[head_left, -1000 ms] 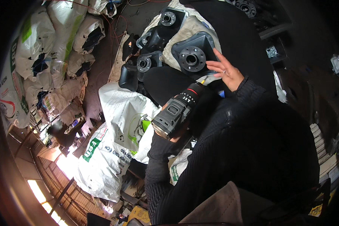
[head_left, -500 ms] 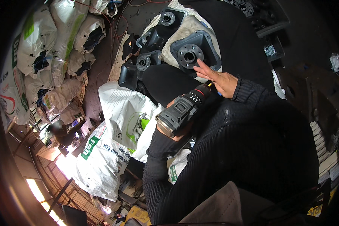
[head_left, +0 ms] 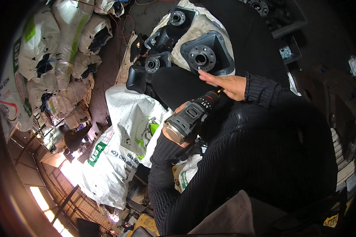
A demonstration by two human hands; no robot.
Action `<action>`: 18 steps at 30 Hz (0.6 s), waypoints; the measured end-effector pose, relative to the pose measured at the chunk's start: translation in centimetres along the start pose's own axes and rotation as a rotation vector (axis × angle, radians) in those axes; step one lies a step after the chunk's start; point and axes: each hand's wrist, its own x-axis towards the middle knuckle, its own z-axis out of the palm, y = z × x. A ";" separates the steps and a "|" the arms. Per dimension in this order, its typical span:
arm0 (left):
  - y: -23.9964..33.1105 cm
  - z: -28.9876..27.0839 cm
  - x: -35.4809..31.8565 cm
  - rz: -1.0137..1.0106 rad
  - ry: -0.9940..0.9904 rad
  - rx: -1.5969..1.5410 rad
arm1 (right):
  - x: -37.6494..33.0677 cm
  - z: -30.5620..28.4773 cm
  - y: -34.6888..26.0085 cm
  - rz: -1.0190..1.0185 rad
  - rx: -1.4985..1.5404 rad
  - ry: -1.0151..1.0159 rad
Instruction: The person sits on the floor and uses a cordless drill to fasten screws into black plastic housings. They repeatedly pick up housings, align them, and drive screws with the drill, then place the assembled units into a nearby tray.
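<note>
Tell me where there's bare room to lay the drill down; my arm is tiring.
Free patches: the dark floor strip between the stacked sacks and the black flanged parts; the flat white sack left of the drill. Crowded: the cloth ahead, covered with parts, where the right hand reaches the nearest one.

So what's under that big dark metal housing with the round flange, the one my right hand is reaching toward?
The housing lies on a pale cloth or sack, with the right hand just below it. What lies beneath that cloth is covered and cannot be seen.
</note>
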 end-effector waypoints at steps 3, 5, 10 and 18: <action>-1.5 0.1 1.0 0.155 0.089 0.432 | 0.3 -0.6 1.7 0.088 0.143 0.262; -2.2 0.2 2.2 0.100 0.248 0.472 | 0.8 -1.1 3.6 0.285 0.507 0.515; -2.6 -0.6 5.3 0.155 0.195 0.436 | 4.2 -1.2 7.6 0.596 0.887 0.630; -2.7 -0.9 9.2 -0.197 -0.088 -0.233 | 5.6 -0.9 9.1 0.589 0.897 0.633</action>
